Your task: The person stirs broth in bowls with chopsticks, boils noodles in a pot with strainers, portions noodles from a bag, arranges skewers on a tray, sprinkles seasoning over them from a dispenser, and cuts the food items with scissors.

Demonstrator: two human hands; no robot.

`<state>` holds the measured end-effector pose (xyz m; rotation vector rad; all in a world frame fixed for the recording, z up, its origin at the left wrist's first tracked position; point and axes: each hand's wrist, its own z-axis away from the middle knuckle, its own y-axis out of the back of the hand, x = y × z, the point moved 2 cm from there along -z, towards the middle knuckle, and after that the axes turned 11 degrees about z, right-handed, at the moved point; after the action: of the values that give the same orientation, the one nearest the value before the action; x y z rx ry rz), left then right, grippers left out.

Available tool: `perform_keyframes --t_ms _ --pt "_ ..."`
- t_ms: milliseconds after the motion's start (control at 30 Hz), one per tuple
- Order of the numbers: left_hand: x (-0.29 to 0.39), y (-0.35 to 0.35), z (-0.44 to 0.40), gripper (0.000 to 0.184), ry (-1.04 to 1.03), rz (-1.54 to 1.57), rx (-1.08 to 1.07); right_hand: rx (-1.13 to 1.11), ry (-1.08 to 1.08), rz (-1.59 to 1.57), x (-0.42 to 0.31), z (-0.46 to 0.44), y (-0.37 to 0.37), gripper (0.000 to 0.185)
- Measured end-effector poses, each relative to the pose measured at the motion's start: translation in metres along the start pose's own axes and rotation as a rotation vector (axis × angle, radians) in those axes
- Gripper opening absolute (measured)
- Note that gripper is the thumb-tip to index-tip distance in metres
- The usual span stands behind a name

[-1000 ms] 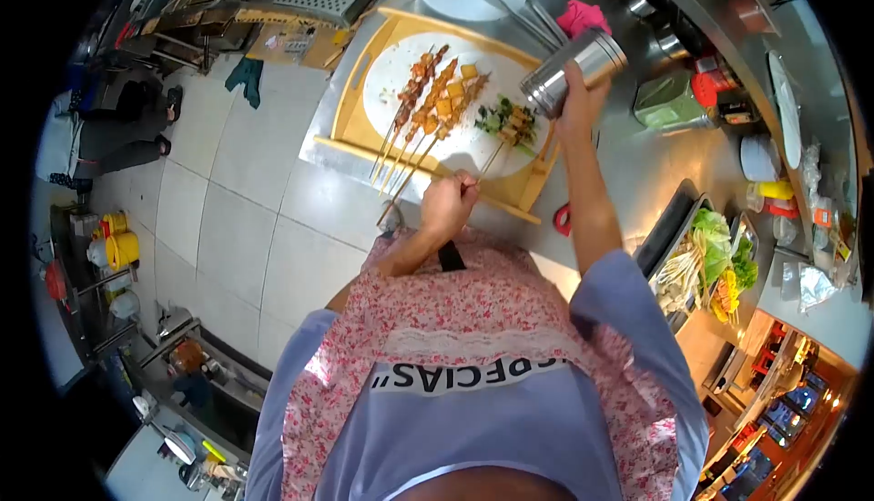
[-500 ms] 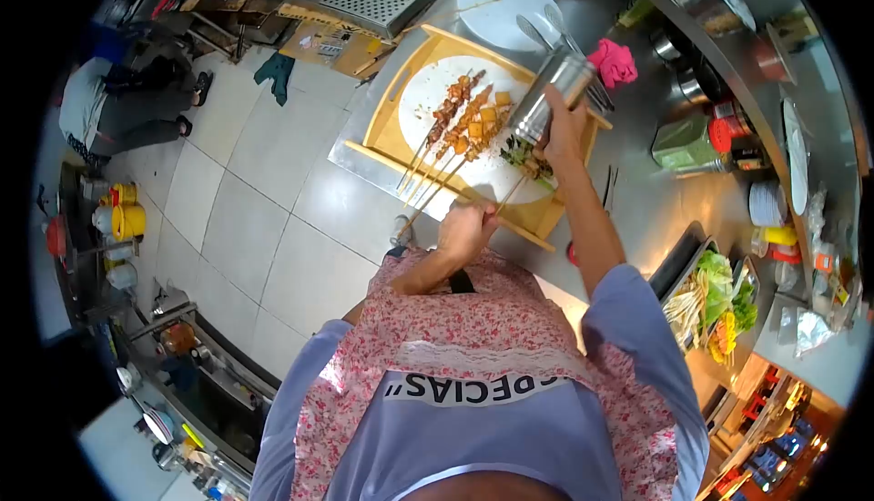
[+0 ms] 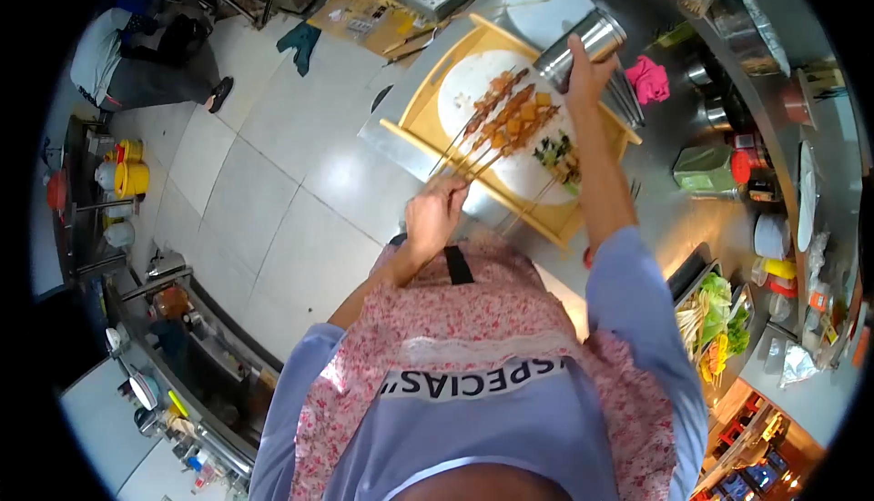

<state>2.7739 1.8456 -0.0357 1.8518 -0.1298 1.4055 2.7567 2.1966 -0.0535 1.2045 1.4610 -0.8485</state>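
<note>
1. Around one o'clock from the centre of my head view lie the meat skewers (image 3: 514, 119), side by side on a white plate (image 3: 469, 71), their bare sticks pointing towards seven o'clock.
2. At the near ends of those sticks I see the left hand (image 3: 434, 214), its fingers bent. I cannot tell from here whether its grip is clamped on them or only touching.
3. Just past one o'clock, the right hand (image 3: 590, 87) has its grip wrapped firmly round a metal canister (image 3: 594, 35), which looks raised and tilted, one end towards the food.
4. For good handling, I would keep the stick ends level and together, turn them gently so the loaded parts don't drag, and keep the canister clear of the food, tilting from the wrist.
5. At two o'clock on the plate sits a skewer of greens (image 3: 560, 153); I'd keep the right forearm from brushing it.
6. Under the plate is a wooden tray (image 3: 411, 141), resting on the steel table (image 3: 651, 223).
7. Further out, a pink cloth (image 3: 648, 80) lies at two o'clock, a green jar (image 3: 703, 171) between two and three, and vegetables (image 3: 715, 319) between three and four.
8. At ten o'clock, well apart, another person (image 3: 100, 60) stands on the tiled floor (image 3: 246, 201).
</note>
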Motion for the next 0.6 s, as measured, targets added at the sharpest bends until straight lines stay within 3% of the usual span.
perform_keyframes --t_ms 133,200,267,300,400,433,467,533,600 --pt "-0.029 0.011 -0.011 0.017 0.019 -0.056 0.065 -0.017 -0.121 -0.525 -0.05 0.024 -0.012 0.07" --pt "-0.024 0.018 -0.011 0.024 0.13 -0.082 -0.003 -0.254 -0.166 -0.18 -0.045 0.028 -0.022 0.072" --pt "-0.031 0.017 -0.019 0.026 0.123 -0.109 0.022 -0.169 -0.1 -0.168 -0.045 0.032 -0.039 0.074" --pt "-0.032 0.018 -0.031 0.025 0.136 -0.104 0.007 -0.089 -0.166 -0.342 -0.049 0.037 -0.05 0.076" --pt "-0.044 0.019 -0.026 0.022 0.23 -0.087 -0.097 -0.298 -0.198 0.051 -0.056 0.037 -0.07 0.077" --pt "-0.05 0.017 -0.031 0.022 0.239 -0.065 -0.124 -0.287 -0.106 0.087 -0.052 0.04 -0.073 0.078" --pt "-0.054 0.016 -0.038 0.022 0.255 -0.034 -0.142 -0.204 -0.051 -0.177 -0.057 0.049 -0.075 0.08" --pt "-0.063 0.011 -0.04 0.019 0.283 0.053 -0.188 -0.162 -0.115 -0.275 -0.07 0.066 -0.079 0.082" --pt "-0.075 0.012 -0.043 0.018 0.235 0.106 -0.275 -0.403 -0.219 0.123 -0.057 0.066 -0.072 0.08"
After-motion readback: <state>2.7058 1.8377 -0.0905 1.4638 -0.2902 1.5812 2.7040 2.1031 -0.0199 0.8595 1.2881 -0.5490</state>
